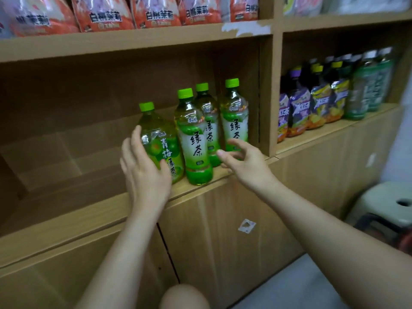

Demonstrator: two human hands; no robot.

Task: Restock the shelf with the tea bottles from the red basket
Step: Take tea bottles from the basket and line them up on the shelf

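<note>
Three green tea bottles with green caps stand at the right end of the wooden shelf [89, 210]: one at the front [196, 139], one behind it [208, 117] and one by the partition [234, 117]. A green plum tea bottle [158, 139] leans slightly left beside the front one. My left hand [145, 168] lies against this bottle's left side, fingers pointing up and nearly straight, thumb across its lower front. My right hand [243, 161] hovers with spread fingers just in front of the right-hand bottles, holding nothing. The red basket is not clearly in view.
The shelf bay left of the bottles holds only flattened cardboard [66, 152]. Orange snack bags [102, 14] fill the shelf above. The bay to the right holds purple, yellow and green drink bottles [316, 103]. A pale stool [388, 204] stands at the lower right. My knee [182, 297] shows at the bottom.
</note>
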